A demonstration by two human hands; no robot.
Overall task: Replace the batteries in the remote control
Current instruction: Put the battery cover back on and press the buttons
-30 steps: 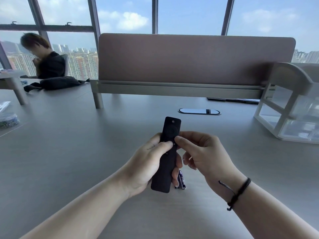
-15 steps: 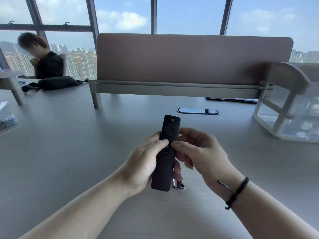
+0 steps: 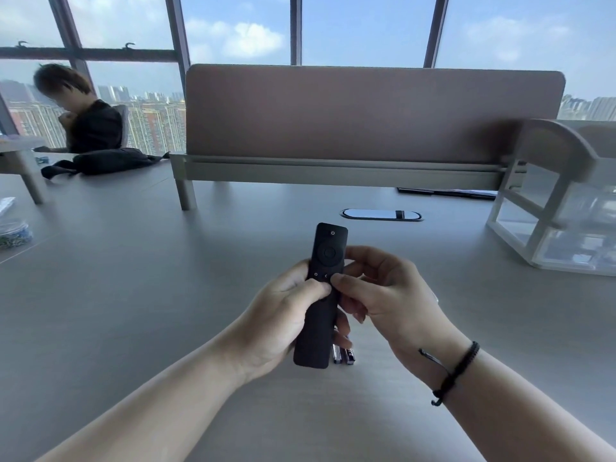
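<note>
Since a second ago a second battery shows beside the first, batteries (image 3: 343, 355) lying under the left hand (image 3: 283, 315) gripping the remote (image 3: 321, 295) button-side up, right hand (image 3: 383, 295) pinching its edge, so probably cover not yet opened.

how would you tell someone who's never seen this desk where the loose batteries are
Start at the grey desk and find the black remote held upright in the left hand. Just right of the remote's bottom end, two batteries lie side by side on the desk, the only small metallic cylinders there.
</note>
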